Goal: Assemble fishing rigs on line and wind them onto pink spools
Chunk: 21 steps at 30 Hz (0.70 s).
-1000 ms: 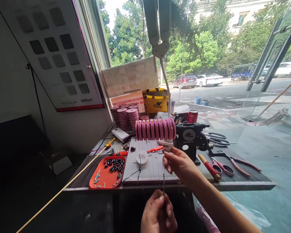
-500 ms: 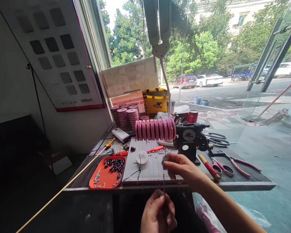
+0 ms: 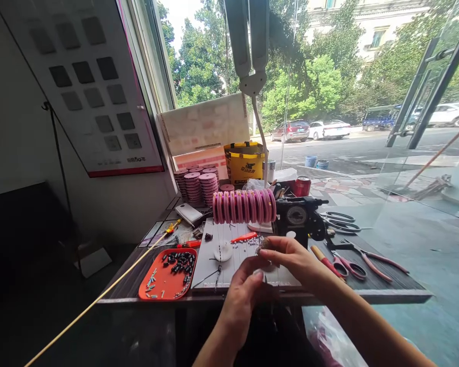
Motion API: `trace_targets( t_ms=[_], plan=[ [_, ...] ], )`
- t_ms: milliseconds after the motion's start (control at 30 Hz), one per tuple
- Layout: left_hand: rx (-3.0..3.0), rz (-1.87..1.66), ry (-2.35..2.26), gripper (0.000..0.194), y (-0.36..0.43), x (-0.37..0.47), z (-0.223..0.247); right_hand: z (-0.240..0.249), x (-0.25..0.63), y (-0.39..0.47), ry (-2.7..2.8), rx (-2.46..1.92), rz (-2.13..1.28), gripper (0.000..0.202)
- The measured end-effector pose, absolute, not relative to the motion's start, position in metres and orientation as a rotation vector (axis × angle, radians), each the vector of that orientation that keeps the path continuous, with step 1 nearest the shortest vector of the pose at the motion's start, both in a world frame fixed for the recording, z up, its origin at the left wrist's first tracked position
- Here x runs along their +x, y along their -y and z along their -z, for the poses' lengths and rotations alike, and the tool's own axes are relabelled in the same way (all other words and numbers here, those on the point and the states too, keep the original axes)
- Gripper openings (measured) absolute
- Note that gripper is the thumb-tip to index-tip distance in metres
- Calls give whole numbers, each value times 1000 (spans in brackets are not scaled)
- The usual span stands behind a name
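My right hand (image 3: 285, 254) pinches a small dark round piece (image 3: 262, 245) in front of the white board (image 3: 210, 265). Just below and left of it, my left hand (image 3: 245, 288) has its thumb and fingers closed together; what they hold is too small and blurred to name. Above both hands, a row of pink spools (image 3: 245, 206) is mounted on a black machine (image 3: 300, 219), with thin threads running down over the board. A beaded strand (image 3: 219, 270) hangs left of my left hand, over a white disc (image 3: 223, 252).
An orange tray (image 3: 166, 293) of black beads lies left of the board. Pliers (image 3: 380, 262), pink-handled scissors (image 3: 352, 267) and a red-and-tan stick (image 3: 325, 260) lie right. Behind stand stacked pink spools (image 3: 208, 187) and a yellow bag (image 3: 243, 165). A long thin stick (image 3: 99, 298) crosses the left side.
My left hand has risen from below the table edge to just beside my right hand, and its forearm now shows. My right hand has shifted slightly and stays closed.
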<state>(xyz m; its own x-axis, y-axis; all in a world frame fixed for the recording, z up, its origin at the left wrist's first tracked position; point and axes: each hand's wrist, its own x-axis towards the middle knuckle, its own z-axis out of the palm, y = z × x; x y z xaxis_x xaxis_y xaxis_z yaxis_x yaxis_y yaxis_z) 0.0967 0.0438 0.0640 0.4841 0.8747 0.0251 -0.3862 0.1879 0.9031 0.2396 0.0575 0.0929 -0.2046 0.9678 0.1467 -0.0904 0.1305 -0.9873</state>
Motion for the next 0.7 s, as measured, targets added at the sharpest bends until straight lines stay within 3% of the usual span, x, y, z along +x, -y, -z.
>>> trace_targets(
  t_ms=[700],
  plan=[
    [716, -1092, -661, 5, -43, 115, -67, -88, 236, -54, 1437, -940, -1185, 28]
  ],
)
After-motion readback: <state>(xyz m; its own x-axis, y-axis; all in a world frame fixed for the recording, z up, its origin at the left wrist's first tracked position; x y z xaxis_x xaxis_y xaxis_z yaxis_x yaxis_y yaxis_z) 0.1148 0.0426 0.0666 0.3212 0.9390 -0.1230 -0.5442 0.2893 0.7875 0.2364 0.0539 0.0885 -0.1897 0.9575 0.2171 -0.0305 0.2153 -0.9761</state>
